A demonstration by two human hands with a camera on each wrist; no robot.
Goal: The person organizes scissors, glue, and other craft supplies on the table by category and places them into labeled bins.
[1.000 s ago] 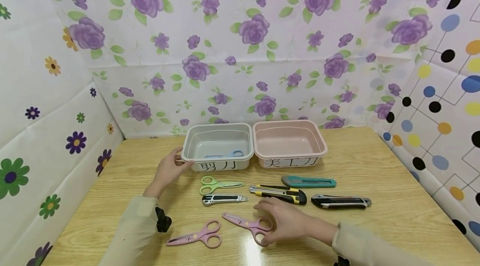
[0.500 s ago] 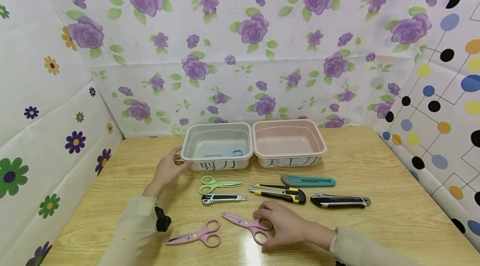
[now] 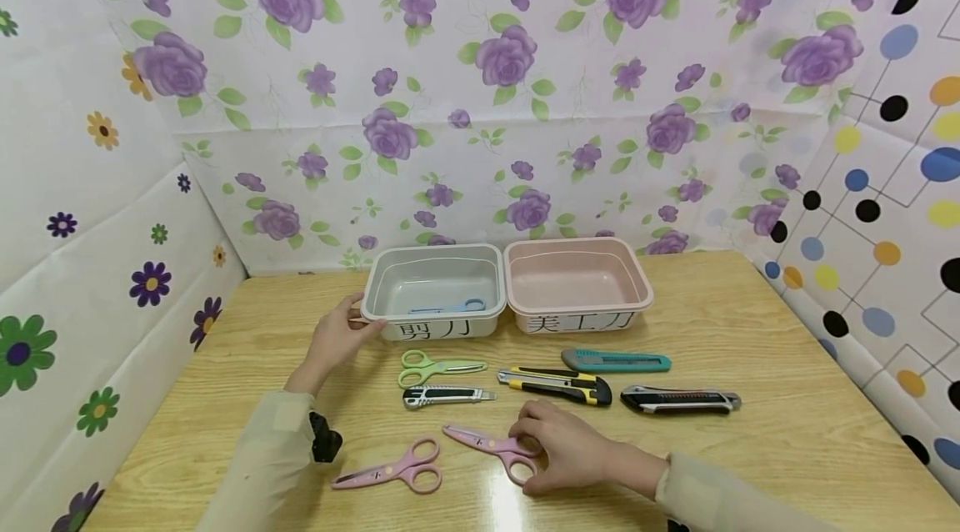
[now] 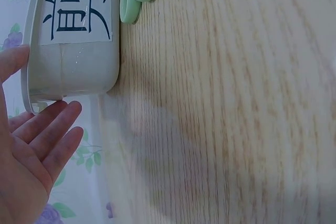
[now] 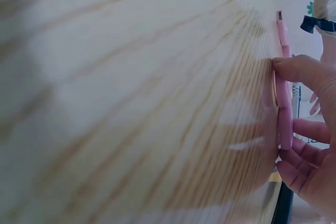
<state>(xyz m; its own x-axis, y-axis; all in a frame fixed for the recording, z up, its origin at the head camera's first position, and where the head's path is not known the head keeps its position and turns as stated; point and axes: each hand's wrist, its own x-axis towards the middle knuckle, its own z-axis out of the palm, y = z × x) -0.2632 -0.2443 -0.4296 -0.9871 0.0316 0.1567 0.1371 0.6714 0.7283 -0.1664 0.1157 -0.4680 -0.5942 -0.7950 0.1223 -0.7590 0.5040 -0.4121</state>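
Near the table's front, my right hand (image 3: 566,444) curls over the handles of one pair of pink scissors (image 3: 487,444), which lies flat on the wood. In the right wrist view the thumb touches one side of the pink handles (image 5: 284,124) and fingertips touch the other. A second pair of pink scissors (image 3: 390,469) lies to the left. My left hand (image 3: 337,340) holds the left front corner of the grey basket (image 3: 435,253), thumb at the rim and fingers beneath, clearer in the left wrist view. Blue scissors (image 3: 450,308) lie inside that basket.
A pink basket (image 3: 577,248) adjoins the grey one. In front lie green scissors (image 3: 442,367), a white-and-black utility knife (image 3: 448,396), a yellow-and-black one (image 3: 555,385), a teal one (image 3: 615,361) and a black-and-silver one (image 3: 678,400). Patterned cloth walls (image 3: 450,157) enclose the table.
The fingers of my right hand have drawn slightly closer about the pink scissors' handles. My left hand stays at the grey basket's corner.
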